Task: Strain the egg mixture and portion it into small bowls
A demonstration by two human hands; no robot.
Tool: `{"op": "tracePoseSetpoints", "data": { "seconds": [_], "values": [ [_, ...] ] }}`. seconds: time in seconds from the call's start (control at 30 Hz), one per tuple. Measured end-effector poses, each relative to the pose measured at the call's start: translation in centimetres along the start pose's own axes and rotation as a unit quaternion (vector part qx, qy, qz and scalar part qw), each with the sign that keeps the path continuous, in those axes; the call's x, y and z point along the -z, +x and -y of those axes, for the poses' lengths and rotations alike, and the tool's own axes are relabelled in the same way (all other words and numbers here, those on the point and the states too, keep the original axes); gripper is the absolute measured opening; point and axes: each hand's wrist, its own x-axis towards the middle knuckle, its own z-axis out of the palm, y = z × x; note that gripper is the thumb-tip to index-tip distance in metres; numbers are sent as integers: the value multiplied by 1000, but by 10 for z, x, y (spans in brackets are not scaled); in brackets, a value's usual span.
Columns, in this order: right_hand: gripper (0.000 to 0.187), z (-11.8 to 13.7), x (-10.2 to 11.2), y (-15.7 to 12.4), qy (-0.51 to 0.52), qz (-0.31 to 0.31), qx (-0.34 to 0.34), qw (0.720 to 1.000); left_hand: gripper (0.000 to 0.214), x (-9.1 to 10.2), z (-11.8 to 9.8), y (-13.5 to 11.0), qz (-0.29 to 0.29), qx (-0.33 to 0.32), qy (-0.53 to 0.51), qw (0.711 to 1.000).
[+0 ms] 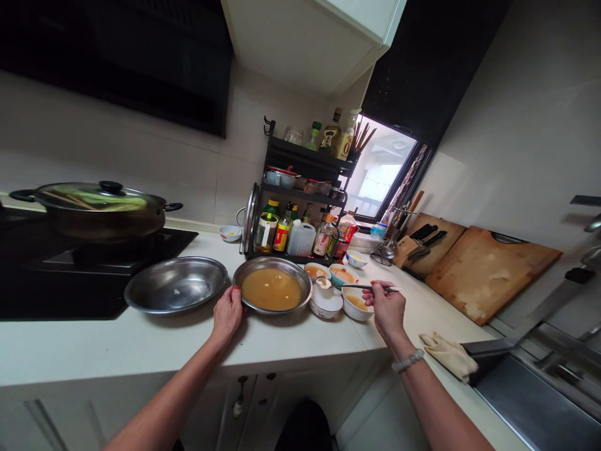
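Note:
My left hand [228,311] grips the left rim of a round metal bowl [308,294], which holds brown liquid with a few pale bits floating in it. A long-handled spoon [347,286] is pinched in my right hand [387,308]. Its head carries something whitish and hovers over a small patterned white bowl [327,308], whose contents I cannot make out. Below my right fingers stands a white bowl [355,312] with yellowish liquid. Behind these are a teal-rimmed bowl [332,279] and another small bowl [307,268], both with orange-brown contents.
Left of my left hand sits a second metal bowl [154,294], beside the black stove with a lidded pan [103,219]. A black rack [305,191] of bottles stands behind. To the right are a knife block [408,249], cutting board [488,269], cloth [451,356] and sink [530,394].

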Motion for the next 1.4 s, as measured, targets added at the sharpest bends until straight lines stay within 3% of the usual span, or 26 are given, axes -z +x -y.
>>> {"op": "tracePoseSetpoints", "data": {
  "seconds": [0.43, 0.7, 0.8, 0.87, 1.03, 1.13, 1.27, 1.4],
  "values": [
    [35, -8, -55, -4, -4, 53, 29, 998, 39, 1, -1, -1, -13, -7, 15, 1000],
    [22, 4, -65, -31, -21, 200, 182, 963, 41, 0, -1, 1, -17, -6, 12, 1000],
    [19, 12, -53, -32, -38, 203, 226, 952, 41, 0, 1, 2, -13, -5, 9, 1000],
    [19, 16, -40, -28, -54, 172, 227, 957, 40, -1, 2, 2, -10, -6, 10, 1000],
    [27, 12, 13, -10, -138, 44, 186, 972, 37, 0, 2, 2, -5, -1, 6, 1000],
    [36, 1, 48, -2, -197, 0, 146, 969, 37, 1, 1, 1, -4, -3, 11, 1000],
    [42, -13, 80, -3, -272, -12, 133, 953, 39, 1, 2, 2, -6, -4, 21, 1000],
    [43, -25, 91, -9, -274, 4, 129, 953, 41, 0, 4, 4, -4, 5, 28, 1000]
  ]
}}
